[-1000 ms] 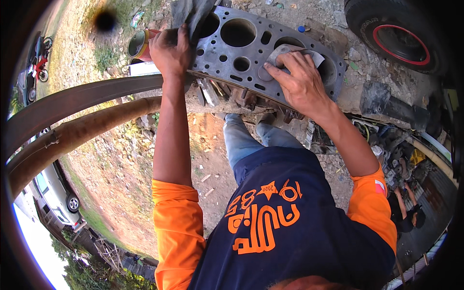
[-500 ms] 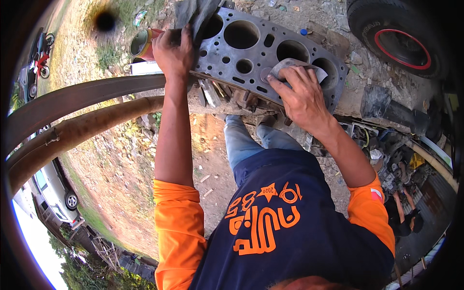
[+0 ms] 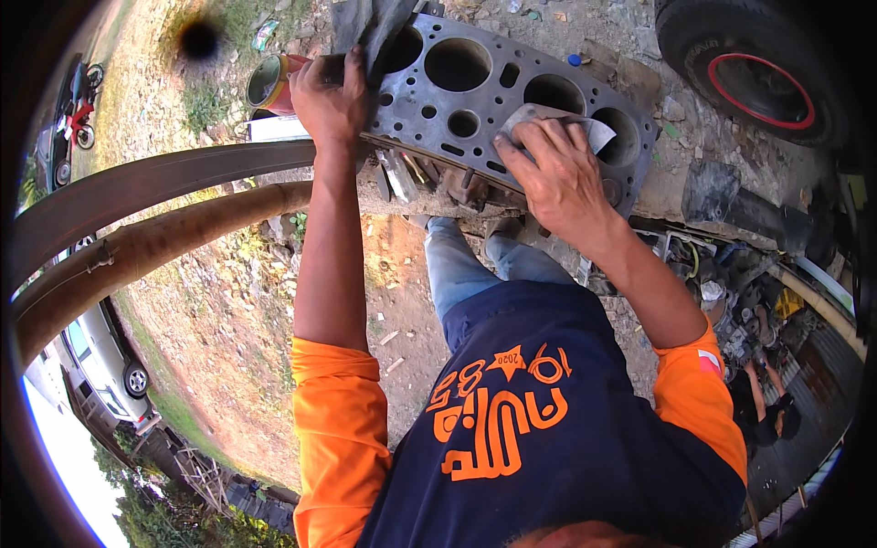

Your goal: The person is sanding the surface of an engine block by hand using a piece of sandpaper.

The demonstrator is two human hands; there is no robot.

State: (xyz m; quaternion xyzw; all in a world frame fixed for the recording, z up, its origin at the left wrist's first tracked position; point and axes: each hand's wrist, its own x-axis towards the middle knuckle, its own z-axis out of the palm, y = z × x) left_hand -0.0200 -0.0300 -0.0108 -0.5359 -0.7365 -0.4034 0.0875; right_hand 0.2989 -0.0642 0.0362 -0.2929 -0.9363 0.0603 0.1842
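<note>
Your right hand [image 3: 557, 173] lies flat, fingers [image 3: 534, 146] spread and pressed down on a folded sheet of grey abrasive paper [image 3: 585, 128], holding it against the top face of the grey metal engine block with large round bores [image 3: 457, 91]. The paper sits between the two bores nearest the block's right end, and its far corner sticks out past your fingertips. Your left hand [image 3: 329, 96] is at the block's left end, its fingers curled closed around a dark crumpled rag [image 3: 370, 27] that drapes over that corner; the thumb rests on the metal beside it. The block lies tilted across a rough concrete bench [image 3: 658, 187], its near edge above your blue-jeaned legs [image 3: 457, 265]. Just left of your left hand an open metal can with a red body [image 3: 269, 82] lies on its side, well apart from the paper. A black tyre with a red-rimmed wheel [image 3: 749, 64] lies on the stony ground beyond the block's right end. Two curved rusty brown pipes [image 3: 164, 219] run across on your left.
</note>
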